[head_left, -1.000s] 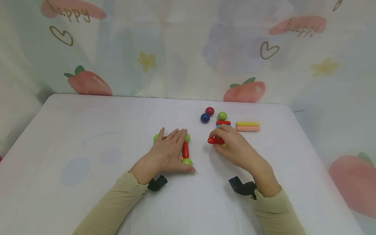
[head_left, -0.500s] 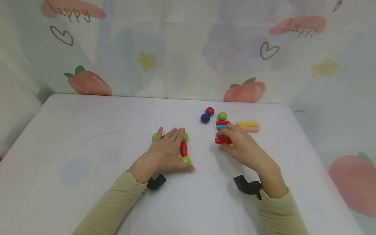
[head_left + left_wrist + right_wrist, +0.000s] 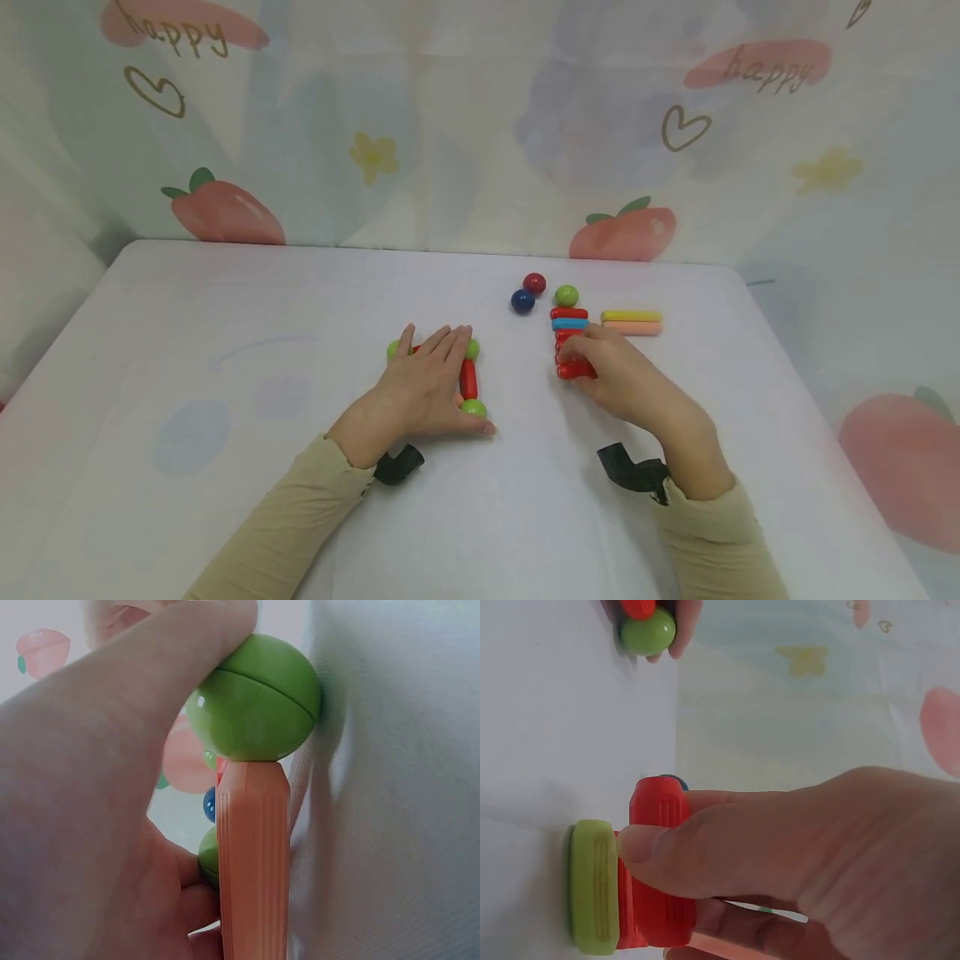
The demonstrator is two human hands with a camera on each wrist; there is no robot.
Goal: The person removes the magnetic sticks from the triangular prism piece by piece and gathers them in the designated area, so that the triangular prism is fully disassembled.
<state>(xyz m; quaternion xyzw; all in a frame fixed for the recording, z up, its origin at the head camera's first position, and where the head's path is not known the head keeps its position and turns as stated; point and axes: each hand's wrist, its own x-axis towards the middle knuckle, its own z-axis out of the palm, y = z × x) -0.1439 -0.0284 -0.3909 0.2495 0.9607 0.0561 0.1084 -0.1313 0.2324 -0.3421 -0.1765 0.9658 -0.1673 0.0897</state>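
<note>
My left hand (image 3: 416, 387) lies flat with spread fingers over a frame of toy rods and green balls, hiding much of it. A red rod (image 3: 468, 380) and a near-corner green ball (image 3: 473, 408) show beside it. In the left wrist view the thumb touches that green ball (image 3: 259, 697), which joins a ribbed peach rod (image 3: 253, 862). My right hand (image 3: 626, 367) pinches a red rod (image 3: 576, 370) between thumb and fingers at the near end of a stack of rods. In the right wrist view a yellow-green rod (image 3: 594, 889) lies on the table beside the held red rod (image 3: 667, 919).
Beyond the right hand lie a blue rod (image 3: 568, 324), another red rod (image 3: 569, 313) and a loose green ball (image 3: 566, 296). A dark blue ball (image 3: 522, 302) and a dark red ball (image 3: 534, 283) sit left of them. Yellow (image 3: 632, 316) and peach rods (image 3: 632, 328) lie at right.
My right hand has moved right with the red rod, then slightly toward me, uncovering more rods at the row's left ends. The left hand and frame have shifted slightly left.
</note>
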